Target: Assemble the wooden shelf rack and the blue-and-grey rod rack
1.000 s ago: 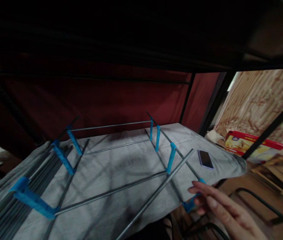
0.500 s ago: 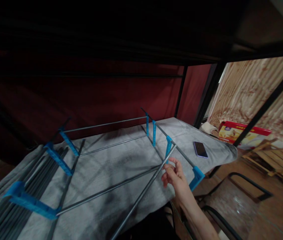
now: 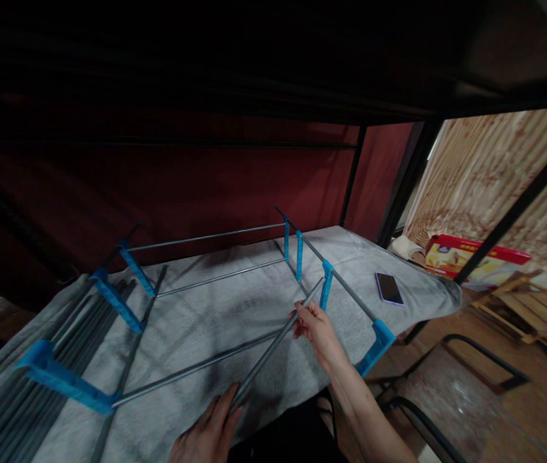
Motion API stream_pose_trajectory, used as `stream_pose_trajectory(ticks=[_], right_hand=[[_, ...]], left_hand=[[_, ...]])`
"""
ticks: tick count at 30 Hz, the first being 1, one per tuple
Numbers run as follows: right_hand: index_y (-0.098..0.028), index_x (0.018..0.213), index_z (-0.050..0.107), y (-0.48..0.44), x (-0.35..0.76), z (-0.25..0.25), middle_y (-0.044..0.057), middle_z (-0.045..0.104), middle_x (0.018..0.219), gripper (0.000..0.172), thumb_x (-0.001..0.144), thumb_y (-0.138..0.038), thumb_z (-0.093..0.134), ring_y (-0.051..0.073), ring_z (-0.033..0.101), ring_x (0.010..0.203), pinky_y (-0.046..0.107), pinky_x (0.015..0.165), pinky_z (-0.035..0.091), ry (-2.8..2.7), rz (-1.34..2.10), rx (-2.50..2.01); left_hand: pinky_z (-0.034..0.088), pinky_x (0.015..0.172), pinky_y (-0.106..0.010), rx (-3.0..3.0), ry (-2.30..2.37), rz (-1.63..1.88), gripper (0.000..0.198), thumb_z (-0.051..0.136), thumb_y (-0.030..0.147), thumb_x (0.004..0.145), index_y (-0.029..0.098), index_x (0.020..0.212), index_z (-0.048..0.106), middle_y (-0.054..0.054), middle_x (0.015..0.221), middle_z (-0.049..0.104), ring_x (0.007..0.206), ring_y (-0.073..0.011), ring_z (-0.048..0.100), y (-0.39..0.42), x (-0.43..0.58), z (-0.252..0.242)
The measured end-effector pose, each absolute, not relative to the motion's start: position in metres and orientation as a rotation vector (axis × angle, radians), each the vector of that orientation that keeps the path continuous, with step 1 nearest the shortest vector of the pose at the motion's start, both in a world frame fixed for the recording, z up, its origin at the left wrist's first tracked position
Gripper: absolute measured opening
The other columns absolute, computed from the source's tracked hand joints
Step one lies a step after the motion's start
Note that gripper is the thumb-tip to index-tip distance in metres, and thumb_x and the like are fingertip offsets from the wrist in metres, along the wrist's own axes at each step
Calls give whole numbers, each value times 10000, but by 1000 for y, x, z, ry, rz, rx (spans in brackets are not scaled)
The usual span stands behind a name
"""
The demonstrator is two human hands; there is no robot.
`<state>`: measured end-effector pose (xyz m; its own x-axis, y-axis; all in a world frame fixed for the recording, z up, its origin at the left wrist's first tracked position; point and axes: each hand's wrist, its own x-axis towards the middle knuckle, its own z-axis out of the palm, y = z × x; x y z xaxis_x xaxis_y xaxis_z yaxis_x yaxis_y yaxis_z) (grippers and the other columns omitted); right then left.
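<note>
A loose grey metal tube [image 3: 269, 352] slants upward over the front of a part-built rack made of tubes and blue plastic brackets. My right hand [image 3: 313, 326] pinches this tube near its upper end. Lower down, my left hand [image 3: 210, 424] is wrapped round its near end. The tube's tip lies close to a blue bracket [image 3: 325, 283] on the rack's right side. A front crossbar [image 3: 196, 368] runs behind the tube from the near left bracket [image 3: 68, 382]. Another blue bracket [image 3: 377, 344] stands to the right of my right hand.
Several loose tubes [image 3: 85, 334] lie along the left on the grey cloth [image 3: 206, 321]. A phone [image 3: 389, 289] rests at the right. Black metal posts [image 3: 408, 183] frame the bed-like space; a chair [image 3: 471, 379] and a red box [image 3: 476, 257] stand beyond.
My left hand has come into view at the tube's lower end. My right hand and the tube have shifted left, away from the right-hand rail.
</note>
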<state>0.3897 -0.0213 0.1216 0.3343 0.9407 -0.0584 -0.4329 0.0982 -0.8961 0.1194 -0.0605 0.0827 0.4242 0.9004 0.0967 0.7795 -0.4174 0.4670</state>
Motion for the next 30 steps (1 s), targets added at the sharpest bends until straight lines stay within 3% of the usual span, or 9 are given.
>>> stream_pose_trajectory(ticks=[4,10,14,18,24,30], right_hand=[[-208,786,593,-14,397,121,-4,675,761,425,663,-553,808,110,537,551,244,490,452,-599,1107,-1031],[-218,731,592,-8,407,121,-51,543,620,407,638,-546,813,128,542,564,248,495,434,-614,1079,-1080],[-231,859,611,-7,416,110,2,643,819,357,688,-512,749,155,576,662,276,553,479,-597,949,-1131],[-245,1061,566,2,435,91,34,633,998,423,695,-424,678,192,594,857,317,719,516,-538,626,-1245],[-216,1248,519,13,460,85,72,614,1088,535,740,-377,567,214,595,999,377,940,468,-641,377,-1381],[-212,1380,502,20,468,85,113,499,1441,623,774,-355,523,276,453,1338,448,1125,341,-743,235,-1474]], left_hand=[[602,837,-292,2496,1460,436,420,368,257,989,258,1342,594,-50,1247,705,1014,-201,723,-38,167,96],[575,760,-245,2609,1548,418,435,381,118,978,235,1352,568,-57,1180,723,930,-161,731,-22,191,117],[566,742,-279,2648,1614,344,443,375,121,978,229,1365,560,-63,1118,727,906,-183,723,-16,190,133],[549,765,-296,2737,1624,312,510,367,71,952,246,1403,529,-63,1055,720,878,-186,707,-10,190,147],[528,807,-326,2830,1602,289,601,386,-6,878,265,1389,549,-53,1010,708,866,-195,681,-3,186,154],[518,810,-329,2843,1611,299,603,392,6,873,259,1400,539,-59,1002,702,859,-194,667,5,183,157]])
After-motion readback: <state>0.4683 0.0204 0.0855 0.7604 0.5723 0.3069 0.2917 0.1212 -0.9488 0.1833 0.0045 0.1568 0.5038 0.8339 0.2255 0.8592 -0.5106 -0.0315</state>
